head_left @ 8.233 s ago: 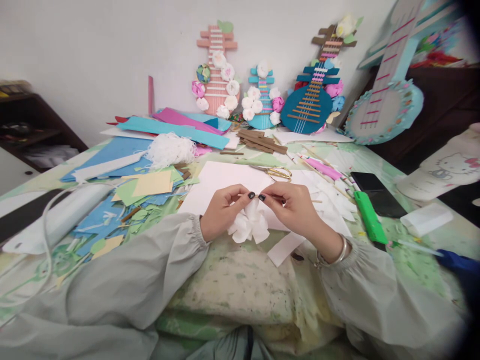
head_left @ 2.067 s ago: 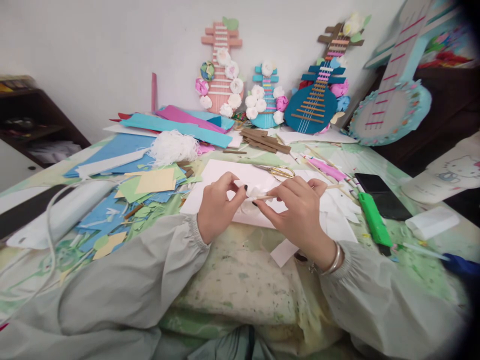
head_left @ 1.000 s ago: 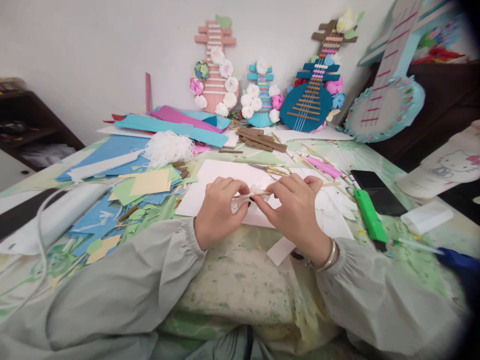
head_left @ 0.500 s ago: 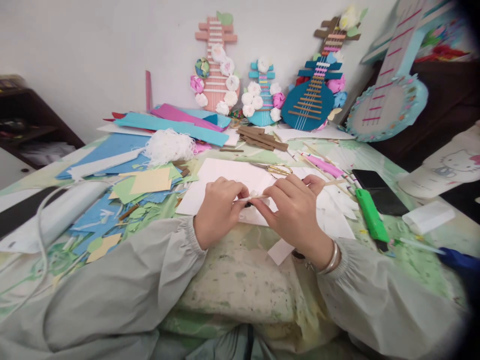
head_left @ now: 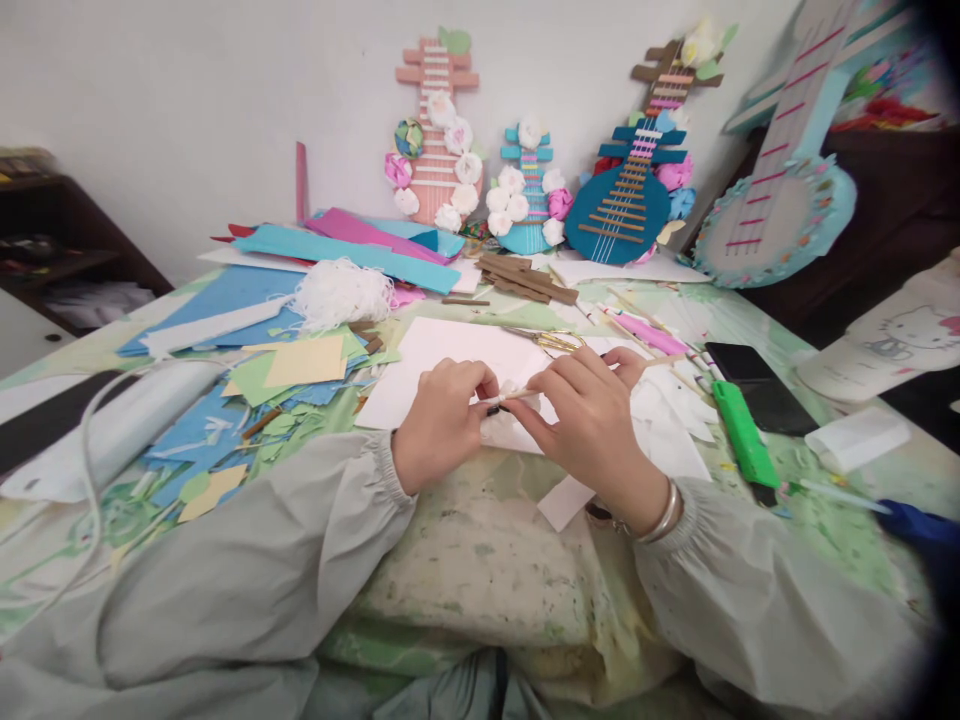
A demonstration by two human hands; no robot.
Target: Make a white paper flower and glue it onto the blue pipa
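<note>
Between my hands is a small white paper piece (head_left: 511, 390), pinched from both sides above a white sheet (head_left: 435, 345). My left hand (head_left: 444, 420) grips its left end with thumb and forefinger. On the other side my right hand (head_left: 592, 420) pinches it too, and a thin light stick (head_left: 660, 361) shows beyond those fingers. A small dark thing lies at my left fingertips, too small to name. Gold-handled scissors (head_left: 559, 341) rest on the paper just behind my hands. A white strip (head_left: 564, 502) lies below my right hand.
Paper scraps (head_left: 281, 425) and white string (head_left: 341, 292) are on the left. A green cutter (head_left: 744, 432), black phone (head_left: 761, 385) and white cup (head_left: 885, 335) stand or lie at the right. Decorated paper instruments (head_left: 619, 210) lean along the wall; brown strips (head_left: 525, 277) lie before them.
Both hands keep their pinch on the white piece, with only slight finger movement. The whole view has shifted a little.
</note>
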